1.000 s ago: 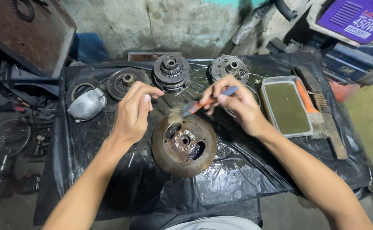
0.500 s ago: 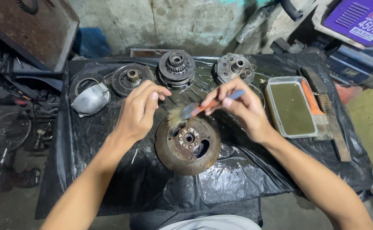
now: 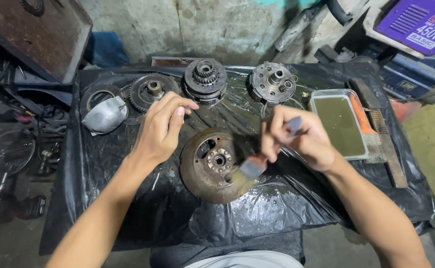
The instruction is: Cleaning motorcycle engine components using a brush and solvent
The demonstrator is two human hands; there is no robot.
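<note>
Two hands in play: our right hand (image 3: 301,141) is clamped on the brush (image 3: 257,166), handle slanting upper-right, bristles at the rusty disc (image 3: 212,166) mid-frame; left hand (image 3: 160,129) loose, holding nothing, at the disc's upper-left edge.

A purple box (image 3: 422,25) with white lettering and a white striped panel stands at the top right corner, tilted, beyond the tabletop's far right end. Just below it, a dark blue case (image 3: 410,79) bears a small pale label (image 3: 406,85).
</note>
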